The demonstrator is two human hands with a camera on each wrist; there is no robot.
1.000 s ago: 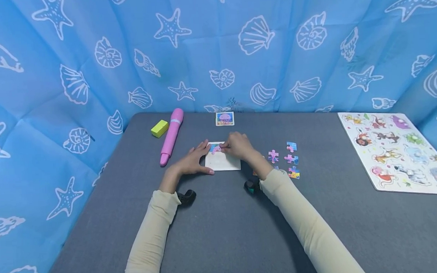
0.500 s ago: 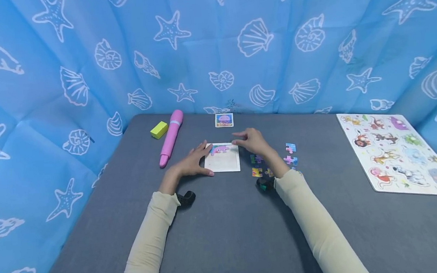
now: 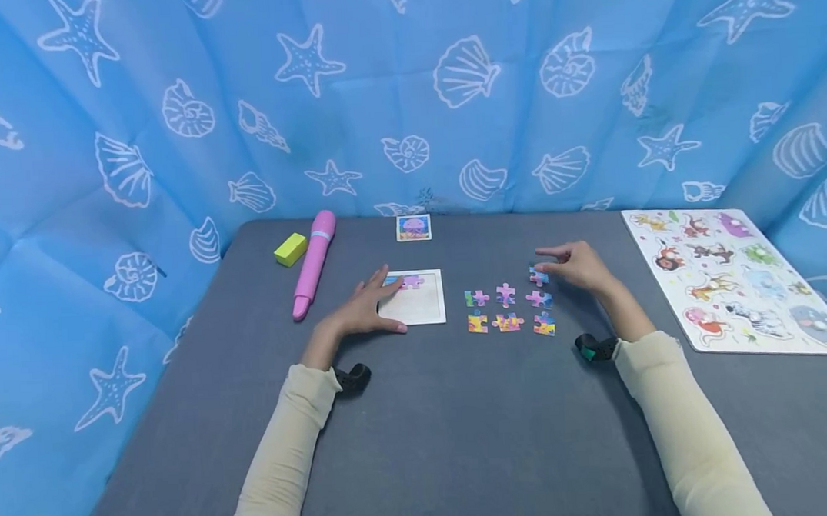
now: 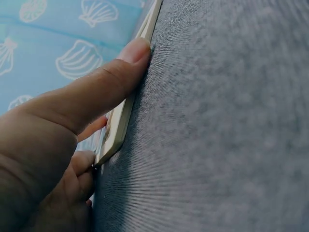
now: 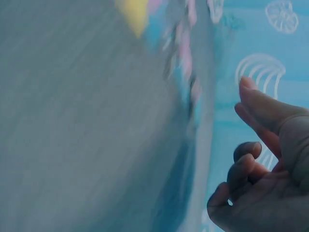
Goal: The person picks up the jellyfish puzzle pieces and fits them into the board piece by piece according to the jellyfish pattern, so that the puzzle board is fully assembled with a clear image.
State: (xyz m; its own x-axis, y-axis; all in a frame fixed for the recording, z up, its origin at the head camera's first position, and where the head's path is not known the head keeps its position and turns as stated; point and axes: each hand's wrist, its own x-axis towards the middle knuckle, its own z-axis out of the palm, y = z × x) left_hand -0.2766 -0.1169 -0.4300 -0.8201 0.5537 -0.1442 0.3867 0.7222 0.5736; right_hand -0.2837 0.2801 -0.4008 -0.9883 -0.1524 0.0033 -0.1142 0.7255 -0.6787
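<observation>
My left hand (image 3: 365, 306) lies spread at the left side of a small white puzzle tray (image 3: 419, 312), fingers straight over its left part. In the left wrist view the thumb (image 4: 104, 87) presses the tray's near edge. Pink and blue puzzle pieces (image 3: 411, 282) sit along the tray's upper part. My right hand (image 3: 582, 267) hovers by the upper-right loose puzzle piece (image 3: 538, 276), thumb and index finger extended and apart, nothing between them. Several other loose pieces, such as a yellow one (image 3: 507, 323), lie in rows between the tray and this hand.
A jellyfish picture card (image 3: 414, 228) lies behind the tray. Back left are a pink microphone-shaped stick (image 3: 314, 266) and a yellow block (image 3: 291, 249). A white animal puzzle board (image 3: 722, 275) lies at the right. A blue shell-patterned curtain (image 3: 379, 98) hangs behind the grey table (image 3: 435, 426).
The right hand has let go of a piece at the tray's upper part and moved right to the loose pieces, which now show. The left hand has stayed at the tray.
</observation>
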